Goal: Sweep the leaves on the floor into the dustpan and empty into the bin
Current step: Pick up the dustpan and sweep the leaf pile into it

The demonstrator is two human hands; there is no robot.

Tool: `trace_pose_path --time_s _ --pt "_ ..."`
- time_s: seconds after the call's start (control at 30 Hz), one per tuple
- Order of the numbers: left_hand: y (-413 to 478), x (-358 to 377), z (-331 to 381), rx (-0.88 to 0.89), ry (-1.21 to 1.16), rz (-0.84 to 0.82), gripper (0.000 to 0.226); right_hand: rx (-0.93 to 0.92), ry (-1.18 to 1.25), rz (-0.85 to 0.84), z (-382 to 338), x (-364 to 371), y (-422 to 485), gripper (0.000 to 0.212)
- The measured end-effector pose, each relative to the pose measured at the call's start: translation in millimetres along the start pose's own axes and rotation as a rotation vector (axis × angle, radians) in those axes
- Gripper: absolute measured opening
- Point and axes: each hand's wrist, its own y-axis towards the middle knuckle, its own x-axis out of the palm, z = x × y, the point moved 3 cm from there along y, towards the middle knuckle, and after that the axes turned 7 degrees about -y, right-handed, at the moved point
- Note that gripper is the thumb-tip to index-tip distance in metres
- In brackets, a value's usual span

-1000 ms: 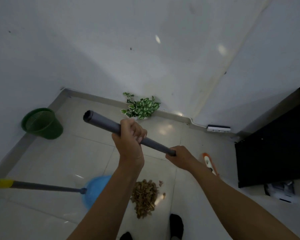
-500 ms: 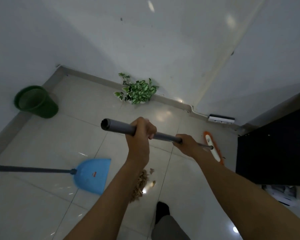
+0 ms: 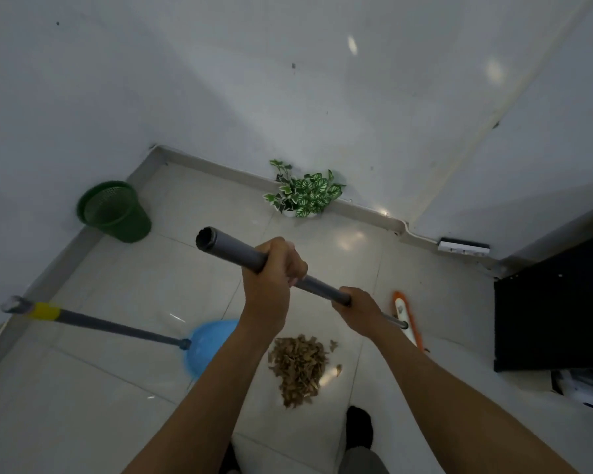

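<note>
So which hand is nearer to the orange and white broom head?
Right. The right hand grips the grey handle low, just above the orange and white broom head; the left hand grips higher up.

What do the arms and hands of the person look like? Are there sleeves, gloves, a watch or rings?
The left hand and the right hand wear no gloves, and no ring is visible on them. The left forearm and the right forearm are without sleeves down to the picture's edge. Neither wrist carries a watch or band.
</note>
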Motion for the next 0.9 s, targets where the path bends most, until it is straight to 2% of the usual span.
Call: trace_pose_path --time_s 0.27,0.47,0.67,0.9 --pt "-11.0 -108.5 115.3 -0.006 0.038 0.016 0.039 0.032 0.179 0.047 -144.2 86.7 -21.3 0.013" --pt "-11.1 -147.8 175.9 0.013 0.029 0.041 0.042 0.032 0.26 0.073 -221.3 118.9 -29.0 0.014" --pt "-11.6 -152.6 205.2 0.036 -0.031 0.02 0.041 -0.078 0.267 0.018 -251.1 121.1 -36.5 0.017" --pt "-16.8 -117.9 206.6 0.025 -0.066 -0.01 0.041 -0.168 0.271 0.036 -228.1 99.1 -61.7 0.032"
